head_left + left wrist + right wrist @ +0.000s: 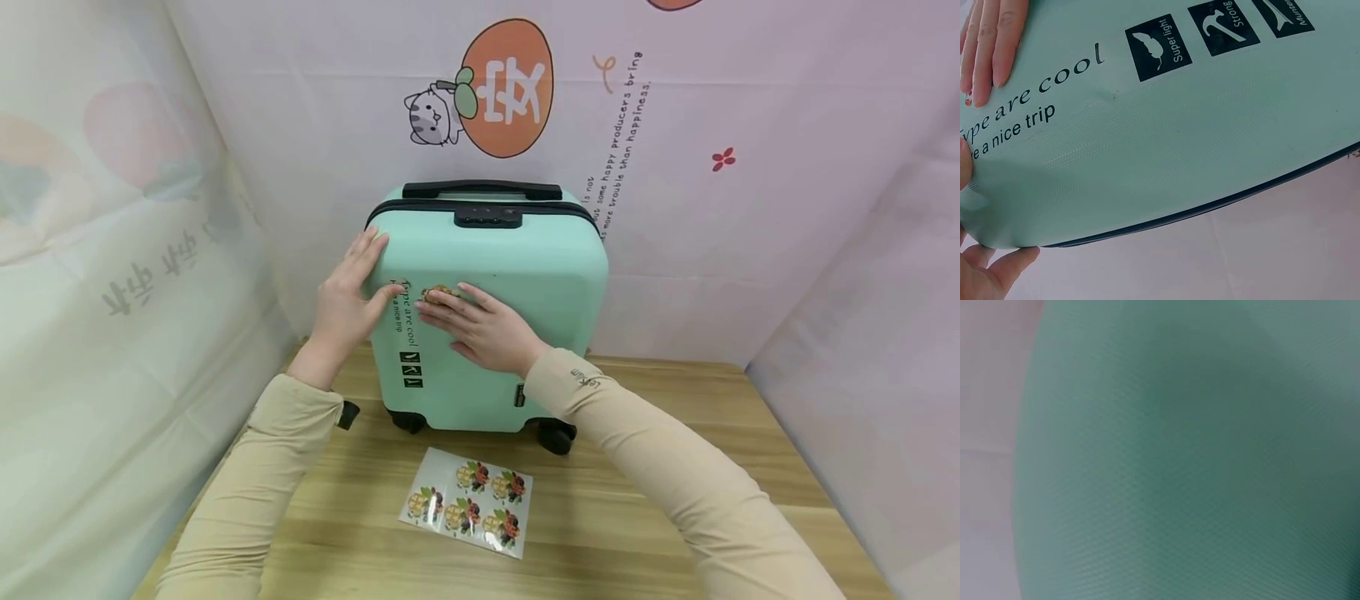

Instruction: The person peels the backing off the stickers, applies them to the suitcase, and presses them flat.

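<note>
Wooden table [675, 392], suitcase [517, 271], fingers [456, 307] on sticker [437, 292]

Head view, centre: my right hand [483, 329] partly covers the sticker [435, 292]; the lock dials [488, 219] above are too small to read. Left wrist view: my left hand [986, 275] cropped at lower left, third black badge [1284, 17] at upper right. Right wrist view: suitcase shell [1179, 456] blurred, cropped top, right and bottom.

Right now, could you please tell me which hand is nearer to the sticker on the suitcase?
Right. The right hand is at the sticker, its fingers partly covering it; the left hand rests apart from it, at the left edge of the suitcase.
</note>
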`<state>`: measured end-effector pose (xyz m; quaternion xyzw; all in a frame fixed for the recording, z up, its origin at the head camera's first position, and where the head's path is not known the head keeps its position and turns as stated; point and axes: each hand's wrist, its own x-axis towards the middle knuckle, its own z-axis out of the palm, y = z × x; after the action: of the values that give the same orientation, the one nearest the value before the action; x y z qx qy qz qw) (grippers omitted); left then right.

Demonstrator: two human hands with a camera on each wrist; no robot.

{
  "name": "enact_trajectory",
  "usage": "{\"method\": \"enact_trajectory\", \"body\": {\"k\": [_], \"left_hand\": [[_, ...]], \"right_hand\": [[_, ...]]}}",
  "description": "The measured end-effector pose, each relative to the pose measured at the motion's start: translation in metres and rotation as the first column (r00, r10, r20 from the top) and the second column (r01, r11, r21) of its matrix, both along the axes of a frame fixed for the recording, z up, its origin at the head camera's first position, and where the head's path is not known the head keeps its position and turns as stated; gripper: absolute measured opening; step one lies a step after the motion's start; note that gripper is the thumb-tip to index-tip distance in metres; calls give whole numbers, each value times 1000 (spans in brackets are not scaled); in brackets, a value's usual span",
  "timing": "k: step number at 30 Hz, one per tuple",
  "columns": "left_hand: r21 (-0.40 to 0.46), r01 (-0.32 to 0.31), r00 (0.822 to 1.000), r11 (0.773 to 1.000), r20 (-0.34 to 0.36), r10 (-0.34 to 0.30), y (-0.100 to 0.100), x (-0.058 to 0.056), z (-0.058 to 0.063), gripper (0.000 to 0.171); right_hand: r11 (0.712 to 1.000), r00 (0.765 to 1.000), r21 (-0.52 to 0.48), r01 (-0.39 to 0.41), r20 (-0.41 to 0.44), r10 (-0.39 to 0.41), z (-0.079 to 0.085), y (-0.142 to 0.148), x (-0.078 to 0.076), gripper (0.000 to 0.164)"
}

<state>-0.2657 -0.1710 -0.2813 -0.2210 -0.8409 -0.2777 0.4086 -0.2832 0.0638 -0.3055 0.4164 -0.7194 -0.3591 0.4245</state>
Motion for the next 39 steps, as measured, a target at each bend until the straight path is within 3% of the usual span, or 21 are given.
{"method": "enact_trajectory", "body": {"k": [12, 19, 26, 32, 39], "left_hand": [[-2, 3, 1000, 1000, 2, -3, 1, 0, 0, 67], [-3, 8, 1000, 1000, 14, -8, 3, 1, -1, 68], [1, 3, 1000, 1000, 6, -3, 2, 1, -3, 68], [-38, 17, 1000, 999, 13, -16, 4, -4, -8, 66], [-2, 58, 997, 998, 57, -58, 6, -1, -7, 65]], "right_hand": [[993, 1000, -117, -21, -17, 19, -1, 0, 3, 66], [985, 1000, -171, -12, 4, 13, -4, 10, 4, 80], [995, 995, -93, 33, 99, -24, -29, 21, 7, 78], [996, 975, -89, -15, 221, 34, -53, 29, 13, 64], [990, 969, -125, -63, 228, 91, -63, 35, 26, 63]]}}
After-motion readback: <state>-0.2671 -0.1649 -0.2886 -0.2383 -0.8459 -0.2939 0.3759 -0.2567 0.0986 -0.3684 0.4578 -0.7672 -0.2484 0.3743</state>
